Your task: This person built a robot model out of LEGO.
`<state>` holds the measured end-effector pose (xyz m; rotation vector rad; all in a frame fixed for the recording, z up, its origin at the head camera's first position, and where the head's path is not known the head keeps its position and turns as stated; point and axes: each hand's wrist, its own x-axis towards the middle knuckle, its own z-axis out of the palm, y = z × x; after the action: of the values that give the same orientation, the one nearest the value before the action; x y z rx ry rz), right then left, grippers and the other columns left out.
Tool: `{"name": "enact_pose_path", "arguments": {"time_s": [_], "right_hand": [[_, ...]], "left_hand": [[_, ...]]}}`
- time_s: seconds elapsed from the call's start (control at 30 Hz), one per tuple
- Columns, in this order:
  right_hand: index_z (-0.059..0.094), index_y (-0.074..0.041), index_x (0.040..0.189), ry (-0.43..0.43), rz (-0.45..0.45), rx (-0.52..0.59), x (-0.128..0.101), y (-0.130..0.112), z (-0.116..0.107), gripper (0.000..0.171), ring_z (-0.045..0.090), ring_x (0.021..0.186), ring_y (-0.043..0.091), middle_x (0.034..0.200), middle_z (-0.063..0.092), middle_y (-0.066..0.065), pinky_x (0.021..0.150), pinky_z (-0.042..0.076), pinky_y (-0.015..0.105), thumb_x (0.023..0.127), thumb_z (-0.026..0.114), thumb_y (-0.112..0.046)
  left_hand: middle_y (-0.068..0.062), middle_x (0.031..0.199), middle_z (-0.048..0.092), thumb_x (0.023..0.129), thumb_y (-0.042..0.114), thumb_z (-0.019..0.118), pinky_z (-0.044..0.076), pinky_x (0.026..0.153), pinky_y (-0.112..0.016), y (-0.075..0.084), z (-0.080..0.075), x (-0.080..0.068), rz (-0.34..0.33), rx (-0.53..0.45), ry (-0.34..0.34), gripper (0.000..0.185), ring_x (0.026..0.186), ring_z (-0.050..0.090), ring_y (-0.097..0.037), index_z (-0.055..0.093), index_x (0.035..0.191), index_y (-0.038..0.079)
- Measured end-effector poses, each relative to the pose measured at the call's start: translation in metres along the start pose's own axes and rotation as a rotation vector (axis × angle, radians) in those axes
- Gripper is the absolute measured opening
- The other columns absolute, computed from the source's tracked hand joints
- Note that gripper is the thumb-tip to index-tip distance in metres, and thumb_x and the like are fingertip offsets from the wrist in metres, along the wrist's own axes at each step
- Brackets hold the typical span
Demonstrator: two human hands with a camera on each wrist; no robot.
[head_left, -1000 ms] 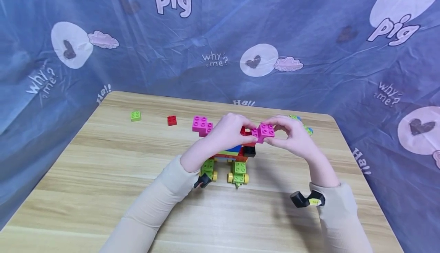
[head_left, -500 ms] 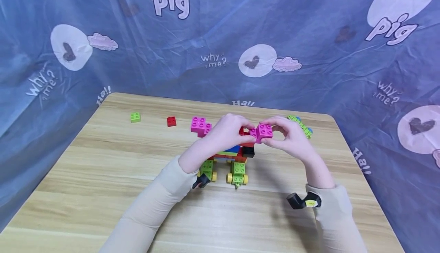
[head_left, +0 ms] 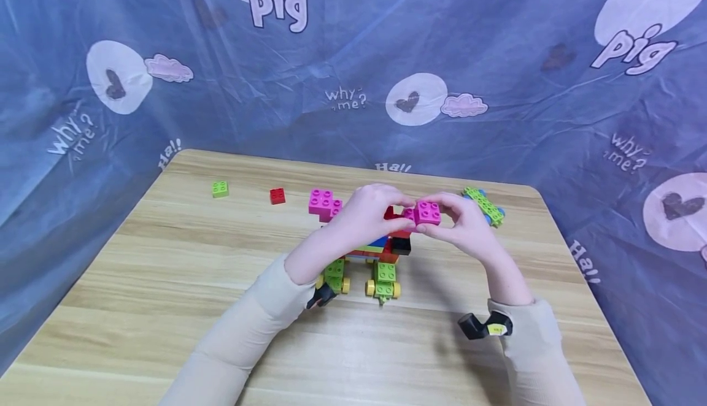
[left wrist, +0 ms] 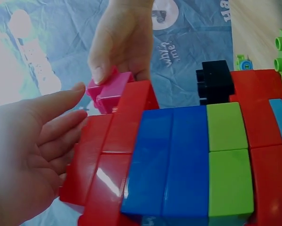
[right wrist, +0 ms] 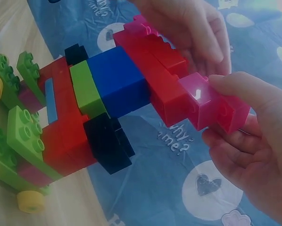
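Right hand (head_left: pixel 469 229) pinched a small pink plastic building brick (head_left: pixel 428 213) between thumb and fingers, with the fingers curled round it. That pink brick touched the end of a red brick (right wrist: pixel 167 92) at the top of a toy car built from many plastic bricks (head_left: pixel 375 252). From the right wrist camera, the thumb lay on top of the pink brick and the other fingers sat under it.

Left hand (head_left: pixel 367 216) rested on the far side of the toy car's red top, its fingers bent loosely against the red bricks. I could not tell if it really gripped them. From the left wrist camera, its fingers were spread a little beside the red bricks.

The toy car stood on a light wooden table (head_left: pixel 166 308), close in front of the person. It had yellow wheels (head_left: pixel 370 286) and green bricks (head_left: pixel 385 271) low down, then blue, green and red bricks above, and a black brick (head_left: pixel 401 245) on its right side.

Further back, a second pink brick piece (head_left: pixel 323 202) sat just left of the left hand. A small red brick (head_left: pixel 277 195) and a small green brick (head_left: pixel 220 189) lay well apart near the far left edge. A long green brick strip (head_left: pixel 484 205) lay at the far right. Behind the table hung a blue cloth with white word prints (head_left: pixel 342 96)
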<state>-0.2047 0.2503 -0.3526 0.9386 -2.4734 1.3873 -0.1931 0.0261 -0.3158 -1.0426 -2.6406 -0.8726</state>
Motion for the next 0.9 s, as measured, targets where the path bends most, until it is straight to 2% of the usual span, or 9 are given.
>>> {"name": "enact_pose_path", "arguments": {"time_s": [0.13,0.27,0.43,0.57,0.63,0.73,0.9], "right_hand": [[0.067,0.005,0.111,0.003,-0.002,0.044,0.0,0.0,0.002,0.038,0.061,0.094,0.001,0.1,0.069,0.0,0.087,0.049,0.011,0.075,0.077,0.009],[0.066,0.007,0.111,0.007,0.001,0.077,0.001,0.001,0.004,0.037,0.061,0.094,0.001,0.1,0.066,-0.015,0.089,0.049,0.012,0.076,0.076,0.01],[0.065,0.008,0.111,0.019,0.015,0.064,0.001,0.001,0.003,0.037,0.061,0.093,0.001,0.1,0.065,-0.017,0.088,0.049,0.011,0.075,0.076,0.009],[0.066,0.007,0.111,0.02,0.023,0.058,0.0,0.001,0.003,0.037,0.061,0.093,0.001,0.1,0.065,-0.016,0.087,0.049,0.01,0.076,0.076,0.008],[0.066,0.007,0.112,0.018,0.022,0.056,0.0,0.001,0.003,0.037,0.061,0.093,0.001,0.101,0.065,-0.016,0.087,0.049,0.01,0.076,0.076,0.007],[0.066,0.007,0.112,0.019,0.021,0.055,0.0,0.0,0.003,0.037,0.061,0.092,0.001,0.1,0.066,-0.016,0.086,0.049,0.01,0.076,0.076,0.008],[0.066,0.007,0.112,0.014,0.032,0.058,0.0,0.0,0.002,0.037,0.062,0.091,0.0,0.099,0.065,-0.017,0.084,0.049,0.01,0.076,0.076,0.008]], "left_hand": [[-0.003,0.111,0.074,0.09,0.023,0.071,0.053,0.094,-0.029,0.002,-0.007,-0.009,0.068,-0.033,0.065,0.025,0.109,0.066,-0.017,0.074,0.112,0.011],[-0.004,0.107,0.075,0.09,0.017,0.07,0.054,0.091,-0.027,0.0,-0.019,-0.019,0.161,-0.087,0.174,0.02,0.105,0.068,-0.018,0.075,0.107,0.008],[-0.008,0.1,0.076,0.084,0.011,0.076,0.055,0.09,-0.029,-0.007,-0.039,-0.031,0.29,-0.109,0.345,0.018,0.098,0.07,-0.021,0.076,0.101,0.004],[-0.012,0.097,0.075,0.079,0.003,0.078,0.055,0.092,-0.033,-0.018,-0.056,-0.04,0.35,-0.131,0.45,0.02,0.095,0.07,-0.024,0.075,0.098,0.0],[-0.014,0.098,0.075,0.078,0.002,0.078,0.054,0.093,-0.033,-0.025,-0.064,-0.045,0.344,-0.128,0.485,0.021,0.095,0.07,-0.025,0.074,0.099,-0.001],[-0.015,0.101,0.074,0.079,0.003,0.078,0.052,0.094,-0.032,-0.039,-0.074,-0.05,0.3,-0.113,0.529,0.023,0.097,0.069,-0.027,0.073,0.101,-0.002],[-0.014,0.104,0.074,0.082,0.004,0.076,0.05,0.096,-0.027,-0.067,-0.086,-0.057,0.141,-0.16,0.564,0.023,0.101,0.068,-0.025,0.073,0.105,-0.001]]}}
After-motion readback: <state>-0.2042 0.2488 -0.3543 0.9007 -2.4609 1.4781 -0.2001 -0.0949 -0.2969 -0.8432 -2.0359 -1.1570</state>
